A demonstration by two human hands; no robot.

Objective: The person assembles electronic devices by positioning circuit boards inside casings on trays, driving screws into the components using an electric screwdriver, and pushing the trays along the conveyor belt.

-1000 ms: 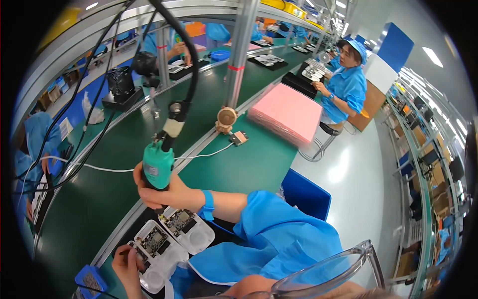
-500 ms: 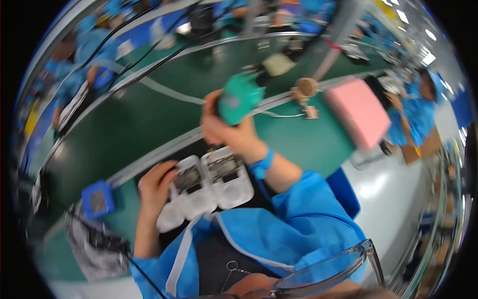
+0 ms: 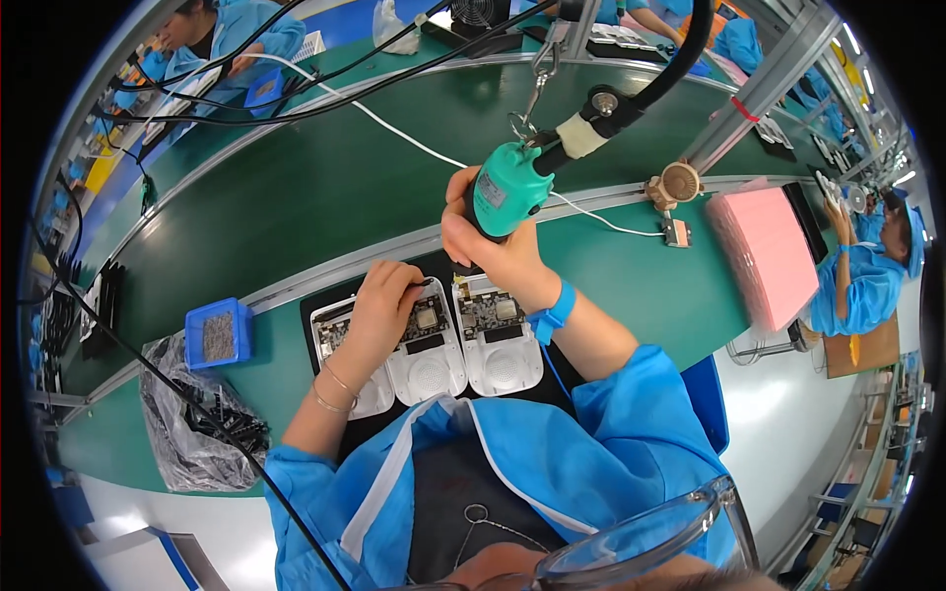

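Note:
My right hand is wrapped round a green electric screwdriver, which hangs from a metal hook. Its lower end is mostly hidden behind my fingers, over the top of the right white plastic housing. My left hand reaches over the left housing, with its fingertips pinched together at the top of the middle housing. Whatever they hold is too small to make out. Circuit boards lie inside the housings, which rest side by side on a black mat.
A blue tray of small screws and a clear bag of black parts lie left. A small fan and a pink foam block stand right. A black cable crosses the left foreground. Co-workers sit at far left and right.
My left hand has moved right and up, from the left housing to the top of the middle one. The view has shifted; the screwdriver stays in my right hand above the right housing.

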